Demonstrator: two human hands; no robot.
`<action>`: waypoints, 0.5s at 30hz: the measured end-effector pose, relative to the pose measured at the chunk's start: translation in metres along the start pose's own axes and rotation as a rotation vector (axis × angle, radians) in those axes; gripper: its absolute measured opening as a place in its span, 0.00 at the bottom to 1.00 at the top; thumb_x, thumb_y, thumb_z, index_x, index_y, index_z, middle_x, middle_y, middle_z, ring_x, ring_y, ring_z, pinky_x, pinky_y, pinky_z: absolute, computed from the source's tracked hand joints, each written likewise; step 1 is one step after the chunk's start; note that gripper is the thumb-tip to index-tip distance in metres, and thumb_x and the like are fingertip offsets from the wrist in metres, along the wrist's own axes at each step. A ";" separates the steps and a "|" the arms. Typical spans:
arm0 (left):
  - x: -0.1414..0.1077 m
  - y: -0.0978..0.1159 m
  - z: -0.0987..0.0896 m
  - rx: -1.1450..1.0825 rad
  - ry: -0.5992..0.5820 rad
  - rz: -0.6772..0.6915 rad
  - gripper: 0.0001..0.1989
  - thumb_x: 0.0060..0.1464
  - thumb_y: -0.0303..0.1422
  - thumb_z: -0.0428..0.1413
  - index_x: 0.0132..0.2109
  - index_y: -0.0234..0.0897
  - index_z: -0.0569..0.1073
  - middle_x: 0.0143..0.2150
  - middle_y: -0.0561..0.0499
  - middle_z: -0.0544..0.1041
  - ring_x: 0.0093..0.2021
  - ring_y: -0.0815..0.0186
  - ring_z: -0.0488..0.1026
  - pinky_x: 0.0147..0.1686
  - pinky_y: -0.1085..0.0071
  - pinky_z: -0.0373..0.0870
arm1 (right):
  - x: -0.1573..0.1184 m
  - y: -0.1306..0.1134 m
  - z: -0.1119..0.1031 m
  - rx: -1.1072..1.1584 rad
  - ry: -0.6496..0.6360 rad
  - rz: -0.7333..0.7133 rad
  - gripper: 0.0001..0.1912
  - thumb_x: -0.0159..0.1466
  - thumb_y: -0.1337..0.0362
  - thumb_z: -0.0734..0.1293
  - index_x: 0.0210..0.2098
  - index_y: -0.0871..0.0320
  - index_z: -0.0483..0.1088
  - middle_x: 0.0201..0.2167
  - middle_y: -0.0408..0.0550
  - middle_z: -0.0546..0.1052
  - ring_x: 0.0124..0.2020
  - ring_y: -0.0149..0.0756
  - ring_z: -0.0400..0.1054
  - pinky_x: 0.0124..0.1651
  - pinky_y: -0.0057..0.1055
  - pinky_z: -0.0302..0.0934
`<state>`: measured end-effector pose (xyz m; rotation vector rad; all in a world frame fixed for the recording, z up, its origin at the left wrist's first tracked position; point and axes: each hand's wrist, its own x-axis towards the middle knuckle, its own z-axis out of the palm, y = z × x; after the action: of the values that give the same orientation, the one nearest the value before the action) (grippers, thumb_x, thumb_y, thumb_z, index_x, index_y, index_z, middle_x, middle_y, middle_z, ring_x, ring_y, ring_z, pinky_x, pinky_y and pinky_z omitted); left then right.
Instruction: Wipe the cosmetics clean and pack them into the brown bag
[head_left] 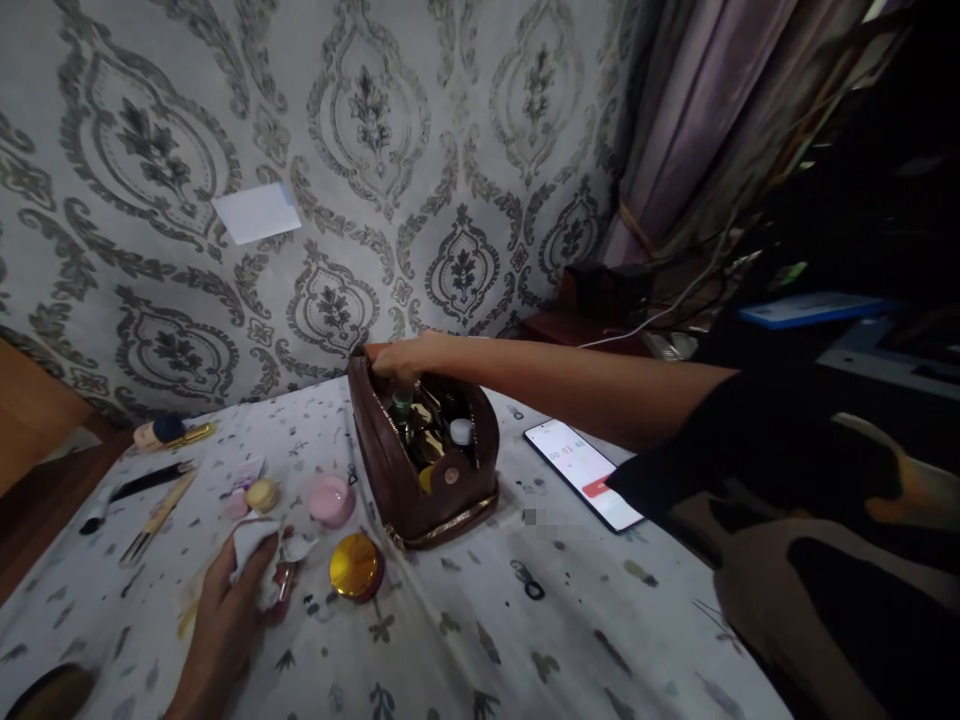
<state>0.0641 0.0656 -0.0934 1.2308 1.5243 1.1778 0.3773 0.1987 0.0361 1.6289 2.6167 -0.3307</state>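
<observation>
A brown makeup bag (375,450) stands unzipped on the cloth-covered table, with bottles, a white-capped container (461,432) and shiny gold items inside. My right hand (409,358) reaches over its far end; the fingers dip inside and are hidden. At the lower left, my left hand (236,590) is closed around a crumpled white tissue (253,540). Close to that hand lie a small glossy reddish item (283,590), a pink jar (331,500), a cream-coloured round jar (262,495) and a gold-lidded jar (356,567).
Right of the bag lies a phone (581,470) showing a timer. Brushes (157,515), a dark pencil-like item (154,480) and a bottle with a dark cap (159,432) lie at the left. A patterned wall (360,150) rises behind the table; cables (675,300) hang at the right.
</observation>
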 end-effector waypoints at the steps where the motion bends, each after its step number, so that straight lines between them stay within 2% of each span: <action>1: 0.000 0.001 0.001 0.010 0.015 0.004 0.26 0.36 0.50 0.66 0.39 0.36 0.78 0.37 0.50 0.79 0.35 0.61 0.74 0.26 0.74 0.68 | -0.001 0.000 -0.005 0.003 -0.031 -0.011 0.16 0.47 0.75 0.73 0.36 0.62 0.78 0.35 0.43 0.79 0.44 0.37 0.71 0.46 0.27 0.62; 5: -0.001 0.002 0.001 0.026 0.029 -0.012 0.26 0.37 0.51 0.65 0.39 0.36 0.79 0.35 0.50 0.79 0.35 0.61 0.73 0.27 0.74 0.68 | -0.005 -0.003 -0.019 0.092 -0.095 -0.077 0.16 0.49 0.72 0.73 0.39 0.62 0.78 0.33 0.40 0.80 0.39 0.33 0.71 0.42 0.23 0.62; 7: 0.001 0.000 -0.001 0.035 0.012 -0.007 0.26 0.36 0.51 0.65 0.39 0.36 0.79 0.35 0.50 0.79 0.35 0.60 0.73 0.26 0.73 0.68 | -0.007 -0.007 -0.020 0.134 -0.095 -0.103 0.14 0.51 0.71 0.71 0.39 0.64 0.78 0.29 0.41 0.79 0.33 0.32 0.71 0.38 0.23 0.62; 10: 0.004 -0.005 -0.004 0.056 -0.003 0.028 0.25 0.38 0.50 0.65 0.39 0.36 0.79 0.38 0.48 0.81 0.41 0.56 0.75 0.31 0.71 0.70 | -0.012 -0.013 -0.017 0.149 -0.108 -0.117 0.11 0.56 0.72 0.67 0.38 0.67 0.78 0.23 0.41 0.76 0.25 0.29 0.69 0.33 0.24 0.62; 13: 0.005 -0.007 -0.004 0.019 0.019 0.050 0.23 0.40 0.49 0.64 0.39 0.37 0.79 0.40 0.48 0.82 0.45 0.55 0.76 0.37 0.68 0.71 | -0.020 -0.017 -0.014 0.155 -0.093 -0.102 0.11 0.60 0.73 0.64 0.39 0.69 0.77 0.24 0.43 0.76 0.24 0.29 0.68 0.32 0.24 0.63; 15: 0.004 -0.006 -0.002 0.006 0.025 0.020 0.24 0.38 0.48 0.64 0.40 0.36 0.79 0.39 0.48 0.82 0.43 0.56 0.76 0.36 0.69 0.71 | -0.026 -0.019 -0.014 0.164 -0.089 -0.088 0.11 0.62 0.71 0.64 0.41 0.69 0.76 0.26 0.44 0.77 0.24 0.29 0.69 0.33 0.24 0.64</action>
<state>0.0599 0.0690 -0.0987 1.2421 1.5387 1.2068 0.3734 0.1702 0.0561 1.5061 2.6618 -0.6221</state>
